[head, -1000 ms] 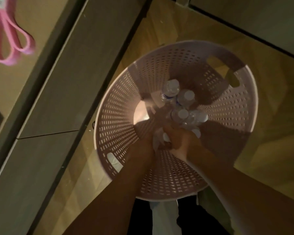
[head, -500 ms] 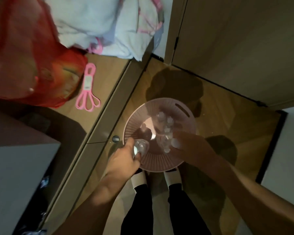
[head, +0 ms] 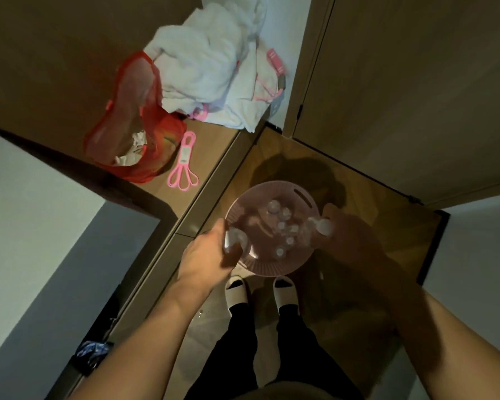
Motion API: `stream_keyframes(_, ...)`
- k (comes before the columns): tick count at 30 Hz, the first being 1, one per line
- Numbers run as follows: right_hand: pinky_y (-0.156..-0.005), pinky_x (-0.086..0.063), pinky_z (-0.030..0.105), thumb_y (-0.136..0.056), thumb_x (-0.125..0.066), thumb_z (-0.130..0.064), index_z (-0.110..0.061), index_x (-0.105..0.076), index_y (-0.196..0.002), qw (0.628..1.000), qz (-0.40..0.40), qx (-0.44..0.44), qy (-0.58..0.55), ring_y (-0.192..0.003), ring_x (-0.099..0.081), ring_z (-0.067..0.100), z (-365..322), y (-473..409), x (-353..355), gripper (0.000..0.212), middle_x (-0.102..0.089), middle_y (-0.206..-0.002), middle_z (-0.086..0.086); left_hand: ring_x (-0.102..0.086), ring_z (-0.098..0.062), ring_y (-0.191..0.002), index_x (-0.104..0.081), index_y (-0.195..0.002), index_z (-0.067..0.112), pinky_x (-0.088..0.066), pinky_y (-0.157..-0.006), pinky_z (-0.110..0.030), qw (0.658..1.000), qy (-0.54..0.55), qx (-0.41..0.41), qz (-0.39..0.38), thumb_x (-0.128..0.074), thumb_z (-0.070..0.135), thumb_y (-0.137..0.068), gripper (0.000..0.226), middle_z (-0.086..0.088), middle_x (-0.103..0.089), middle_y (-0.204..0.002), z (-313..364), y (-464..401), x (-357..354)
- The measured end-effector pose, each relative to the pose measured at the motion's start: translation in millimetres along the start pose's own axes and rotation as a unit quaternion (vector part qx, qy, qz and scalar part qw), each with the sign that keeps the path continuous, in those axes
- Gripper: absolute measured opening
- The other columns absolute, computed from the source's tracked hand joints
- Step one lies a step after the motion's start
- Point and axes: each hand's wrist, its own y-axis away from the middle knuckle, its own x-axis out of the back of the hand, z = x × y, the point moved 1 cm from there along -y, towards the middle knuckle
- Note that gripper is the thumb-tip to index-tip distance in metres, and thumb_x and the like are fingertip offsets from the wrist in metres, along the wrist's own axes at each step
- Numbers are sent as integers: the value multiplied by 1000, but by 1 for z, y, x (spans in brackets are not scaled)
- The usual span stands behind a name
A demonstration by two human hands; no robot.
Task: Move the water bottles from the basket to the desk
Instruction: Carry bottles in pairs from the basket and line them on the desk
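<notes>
Over a pink plastic basket standing on the wooden floor at centre frame, a person seen from above lifts two water bottles at once: the left hand, left of the basket rim, is curled round one clear bottle seen cap-end on, while the right hand, in deep shadow at the basket's right edge, grasps a second bottle whose pale end shows just above the rim. Neither bottle has reached the bench, the wooden surface running up the left of centre, which carries a red mesh bag, a heap of white cloth and a pink looped band but no bottle that can be seen. Judged from this, the job is at an early stage: two bottles are in hand and clear of the pile, and several more lie inside the basket, their white caps catching the light; all of those are left to carry across. How many remain cannot be counted, since the dim light merges them and some may lie under others. The right hand's fingers are hard to make out in the shadow, and both forearms run off the lower edge of the frame, above white slippers and dark trousers.
</notes>
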Motion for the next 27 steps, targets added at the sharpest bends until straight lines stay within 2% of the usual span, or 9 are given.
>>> stream_keyframes(4,-61,-36,18,-87,-72,-32,-11,-49,-134,999,7,24,-30,-83,-55,13,-18,11,-7,57,-60,-96,-6,-67,-23,-75,-47,-107,30,-55,-68,-38,999,12,-35,20,-54,53,-82,36,4,-66,-83,-18,13,6)
stream_keyframes(9,-74,-49,30,-80,-63,-48,-27,-47,-127,997,31,62,-30,-104,-61,26,-50,19,-21,54,-60,-122,7,-67,-24,-78,-50,-104,31,-55,-69,-38,999,25,-1,42,-61,46,-83,28,2,-69,-85,-35,23,14)
stream_keyframes(11,-81,-47,32,-78,-55,-53,-30,-45,-127,996,22,89,-14,-108,-59,29,-63,25,-26,55,-60,-122,8,-67,-17,-74,-49,-103,33,-57,-70,-37,998,29,31,37,-65,45,-84,28,6,-69,-83,-39,27,17)
stream_keyframes(14,-92,-50,46,-82,-57,-52,-17,-55,-122,994,-11,108,-2,-104,-61,26,-78,28,-30,53,-63,-107,-2,-64,-12,-68,-45,-97,33,-54,-60,-32,995,40,73,57,-66,40,-87,24,9,-65,-75,-41,37,21)
stream_keyframes(16,-98,-42,43,-81,-59,-57,-21,-55,-125,987,-28,154,39,-113,-54,22,-93,26,-30,58,-61,-115,-3,-63,-13,-69,-44,-98,33,-48,-58,-28,990,48,105,85,-66,37,-86,25,8,-64,-76,-41,49,28)
stream_keyframes(19,-72,-39,21,-83,-70,-46,-33,-49,-102,973,-54,220,51,-94,-57,11,-119,27,-31,31,-56,-91,-16,-62,-15,-67,-39,-92,33,-41,-54,-26,984,37,138,103,-69,38,-82,31,7,-61,-74,-44,77,41)
stream_keyframes(21,-56,-28,9,-83,-72,-40,-35,-43,-92,957,-82,269,66,-72,-51,1,-141,30,-35,31,-48,-73,-19,-60,-16,-65,-38,-89,31,-43,-54,-28,981,33,152,116,-71,42,-80,36,5,-62,-73,-50,99,49)
stream_keyframes(23,-56,-30,10,-82,-74,-38,-34,-43,-89,938,-116,315,81,-66,-48,-3,-166,36,-43,32,-47,-72,-20,-57,-17,-65,-38,-91,30,-42,-57,-29,972,47,182,139,-67,44,-83,34,5,-61,-76,-58,124,53)
stream_keyframes(27,-66,-52,31,-78,-77,-40,-32,-47,-89,900,-168,380,132,-76,-60,7,-218,51,-76,33,-62,-82,-13,-61,-15,-73,-47,-105,27,-53,-64,-31,931,98,253,243,-64,41,-88,28,4,-64,-88,-84,188,51)
